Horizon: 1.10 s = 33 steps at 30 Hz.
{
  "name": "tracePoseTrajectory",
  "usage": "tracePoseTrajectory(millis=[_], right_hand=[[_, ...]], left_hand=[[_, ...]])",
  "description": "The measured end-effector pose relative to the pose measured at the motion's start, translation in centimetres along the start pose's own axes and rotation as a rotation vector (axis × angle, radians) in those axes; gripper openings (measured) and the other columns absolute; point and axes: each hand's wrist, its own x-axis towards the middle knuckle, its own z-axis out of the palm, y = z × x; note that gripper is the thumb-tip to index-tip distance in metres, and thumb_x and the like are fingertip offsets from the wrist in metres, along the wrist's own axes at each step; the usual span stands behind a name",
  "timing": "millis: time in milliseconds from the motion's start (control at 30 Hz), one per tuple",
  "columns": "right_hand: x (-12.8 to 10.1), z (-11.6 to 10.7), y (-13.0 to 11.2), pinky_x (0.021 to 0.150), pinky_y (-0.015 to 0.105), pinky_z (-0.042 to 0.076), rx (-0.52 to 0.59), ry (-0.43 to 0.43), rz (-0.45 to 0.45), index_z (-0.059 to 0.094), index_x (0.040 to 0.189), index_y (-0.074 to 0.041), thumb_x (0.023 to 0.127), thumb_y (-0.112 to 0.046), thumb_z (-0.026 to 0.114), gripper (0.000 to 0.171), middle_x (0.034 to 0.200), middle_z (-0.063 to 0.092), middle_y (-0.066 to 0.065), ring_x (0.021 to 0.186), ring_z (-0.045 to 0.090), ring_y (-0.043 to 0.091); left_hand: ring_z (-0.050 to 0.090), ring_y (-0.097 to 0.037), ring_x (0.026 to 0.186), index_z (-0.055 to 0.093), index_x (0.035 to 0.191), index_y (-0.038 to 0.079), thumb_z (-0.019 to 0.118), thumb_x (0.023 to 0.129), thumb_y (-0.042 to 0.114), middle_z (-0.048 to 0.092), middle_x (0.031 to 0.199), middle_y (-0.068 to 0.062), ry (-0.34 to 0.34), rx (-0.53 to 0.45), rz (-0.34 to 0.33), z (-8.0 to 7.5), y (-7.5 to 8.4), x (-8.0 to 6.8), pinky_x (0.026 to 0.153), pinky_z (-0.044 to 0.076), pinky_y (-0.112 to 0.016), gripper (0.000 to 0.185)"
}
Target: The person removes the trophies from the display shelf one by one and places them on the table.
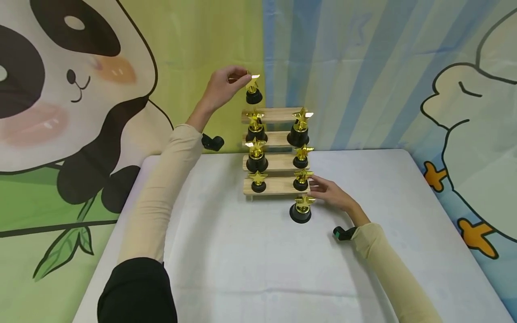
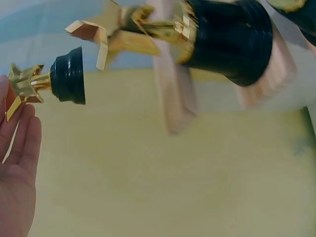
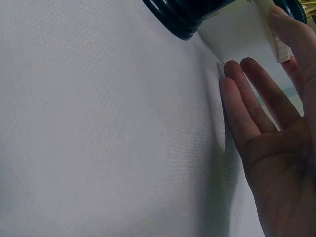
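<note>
My left hand point(image 1: 228, 85) pinches a small trophy point(image 1: 254, 95) by its gold star, its black base hanging upright above the top board. In the left wrist view that trophy point(image 2: 68, 76) points its base toward the shelf. A stepped wooden shelf point(image 1: 276, 185) carries several gold star trophies on black bases, in a left and a right column. At the lowest board's right end, my right hand point(image 1: 332, 194) holds the edge between thumb and index finger; the other fingers point(image 3: 242, 106) stretch out below. One more trophy point(image 1: 301, 210) stands on the table before the shelf.
A white cloth covers the table point(image 1: 258, 251). Behind the shelf hangs a printed backdrop point(image 1: 363, 89) with cartoon animals. The trophy columns leave bare wood between them, and the top board point(image 1: 278, 115) rises close to the backdrop.
</note>
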Motion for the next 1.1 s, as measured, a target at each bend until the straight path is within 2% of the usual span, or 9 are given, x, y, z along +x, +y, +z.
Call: tracePoseTrajectory(millis=[200,333,433,567,733,800,967,1100], right_hand=[[0.1,-0.3,0.0,0.109,0.054,0.042,-0.004,-0.007,-0.005,0.019,0.154,-0.003,0.094,-0.022,0.064,0.077,0.15,0.036,0.029,0.136,0.042,0.045],[0.0,-0.6,-0.1,0.109,0.055,0.042,-0.01,-0.002,0.002,0.019,0.154,-0.003,0.094,-0.022,0.065,0.078,0.15,0.037,0.029,0.136,0.042,0.045],[-0.1,-0.7,-0.1,0.108,0.055,0.042,-0.015,0.003,0.008,0.018,0.154,-0.003,0.095,-0.023,0.064,0.077,0.15,0.037,0.029,0.136,0.042,0.045],[-0.2,-0.5,0.2,0.108,0.055,0.042,-0.009,0.002,0.012,0.017,0.155,-0.003,0.095,-0.023,0.063,0.078,0.15,0.036,0.029,0.136,0.041,0.046],[-0.2,-0.6,0.3,0.109,0.054,0.042,-0.018,-0.005,0.001,0.019,0.155,-0.005,0.095,-0.024,0.063,0.077,0.151,0.036,0.027,0.136,0.042,0.044],[-0.2,-0.7,0.2,0.109,0.055,0.042,-0.026,0.002,-0.002,0.02,0.154,-0.005,0.095,-0.024,0.063,0.076,0.151,0.036,0.027,0.136,0.042,0.044],[-0.4,-1.3,0.1,0.109,0.056,0.041,-0.029,0.008,0.003,0.02,0.154,-0.004,0.094,-0.024,0.064,0.077,0.149,0.039,0.029,0.136,0.042,0.045],[-0.2,-1.3,0.4,0.109,0.056,0.041,-0.02,-0.001,0.007,0.018,0.154,-0.003,0.095,-0.024,0.063,0.078,0.149,0.037,0.03,0.136,0.041,0.046]], left_hand=[[0.062,-0.011,0.104,0.065,0.119,0.008,0.064,0.094,0.031,0.067,0.116,-0.008,0.061,-0.042,0.08,-0.6,2.5,-0.4,0.098,0.051,-0.023,0.034],[0.063,-0.009,0.1,0.066,0.116,0.006,0.065,0.094,0.029,0.068,0.114,-0.009,0.048,-0.055,0.122,-0.5,3.8,-0.7,0.095,0.051,-0.022,0.032],[0.063,-0.009,0.099,0.066,0.115,0.005,0.065,0.094,0.028,0.068,0.113,-0.009,0.029,-0.053,0.129,-0.3,4.4,-1.1,0.094,0.052,-0.022,0.031],[0.063,-0.008,0.097,0.067,0.114,0.006,0.065,0.093,0.027,0.068,0.112,-0.008,0.028,-0.044,0.137,-0.5,4.6,-2.4,0.093,0.052,-0.022,0.03],[0.064,-0.005,0.092,0.068,0.11,0.003,0.068,0.092,0.02,0.069,0.104,-0.006,0.047,-0.106,0.135,-0.9,5.0,-5.6,0.09,0.054,-0.022,0.025],[0.065,-0.005,0.09,0.068,0.107,0.001,0.068,0.091,0.017,0.07,0.101,-0.005,0.053,-0.141,0.157,-0.8,5.3,-7.1,0.087,0.055,-0.022,0.022],[0.065,-0.006,0.087,0.068,0.104,-0.002,0.068,0.091,0.012,0.07,0.099,-0.01,0.041,-0.193,0.201,0.5,5.8,-11.2,0.084,0.055,-0.021,0.019],[0.065,-0.005,0.089,0.068,0.103,-0.002,0.069,0.09,0.01,0.07,0.1,-0.014,0.017,-0.18,0.192,1.6,5.8,-14.4,0.087,0.055,-0.022,0.018]])
